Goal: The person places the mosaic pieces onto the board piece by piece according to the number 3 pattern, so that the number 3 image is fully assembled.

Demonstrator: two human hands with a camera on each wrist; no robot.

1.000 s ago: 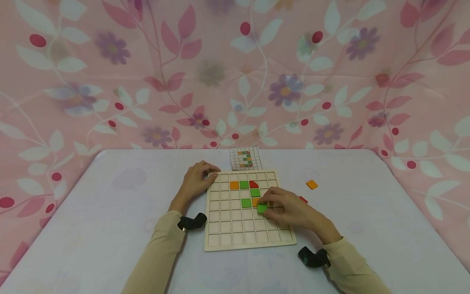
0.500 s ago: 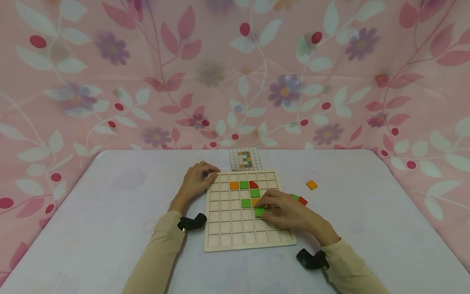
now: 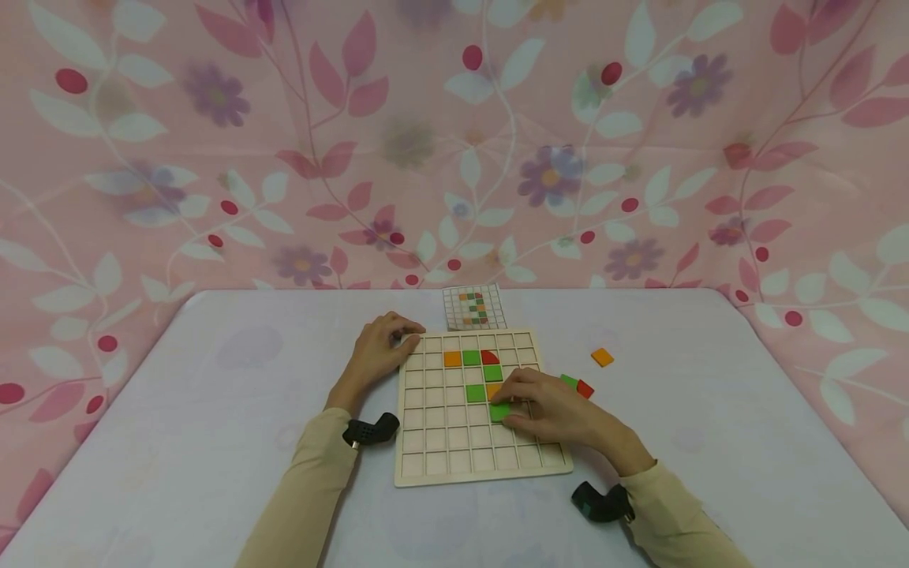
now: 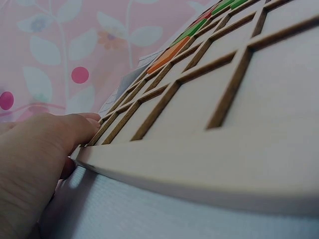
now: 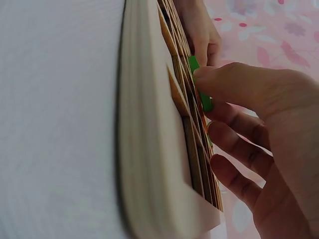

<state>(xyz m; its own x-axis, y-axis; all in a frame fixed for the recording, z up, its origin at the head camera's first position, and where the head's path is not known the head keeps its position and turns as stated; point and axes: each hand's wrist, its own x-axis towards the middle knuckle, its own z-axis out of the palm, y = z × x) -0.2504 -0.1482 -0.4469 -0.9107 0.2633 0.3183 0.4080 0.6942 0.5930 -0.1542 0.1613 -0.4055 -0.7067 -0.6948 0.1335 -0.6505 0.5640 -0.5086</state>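
Note:
A wooden grid board lies flat on the table. My left hand holds its far left corner, with fingertips at the rim. Between thumb and fingertips, my right hand pinches a green square tile, which sits tilted over the grid in the right wrist view. Just beyond that tile is an orange tile, partly covered by the fingers. A green tile lies to its left and another green tile above. The upper row has an orange tile, a green tile and a red quarter-round tile.
Behind the board lies a printed pattern card with a coloured grid design. To the right on the white table are a loose orange tile, a red tile and a green tile. A floral cloth hangs behind.
My right hand has moved slightly left and toward me with the green tile, lowering it to the grid below the orange tile. The loose green tile has come into sight. My left hand stays put.

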